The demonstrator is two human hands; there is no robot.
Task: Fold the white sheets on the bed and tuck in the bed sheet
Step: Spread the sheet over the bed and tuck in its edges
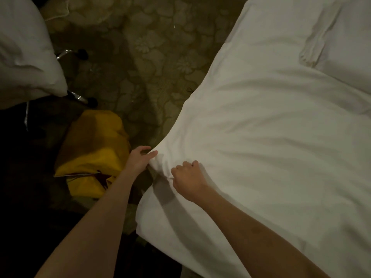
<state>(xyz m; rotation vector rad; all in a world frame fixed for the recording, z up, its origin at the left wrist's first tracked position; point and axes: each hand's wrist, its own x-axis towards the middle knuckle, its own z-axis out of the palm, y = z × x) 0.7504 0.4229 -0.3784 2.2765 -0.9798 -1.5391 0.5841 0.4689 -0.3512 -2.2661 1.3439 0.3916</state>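
A white bed sheet [271, 137] covers the bed across the right half of the view, and its left edge hangs over the mattress side. My left hand [139, 157] grips that edge, thumb on top and fingers curled under the cloth. Just to the right, my right hand [186, 175] holds a bunched fold of the same sheet in curled fingers. Creases fan out from both hands across the sheet. A folded white sheet or pillow [341, 43] lies on the bed at the upper right.
A yellow bag [94, 151] sits on the floor left of the bed, close to my left hand. A white pillow [26, 51] rests on a wheeled chair at the upper left. Patterned carpet [140, 57] fills the gap between them.
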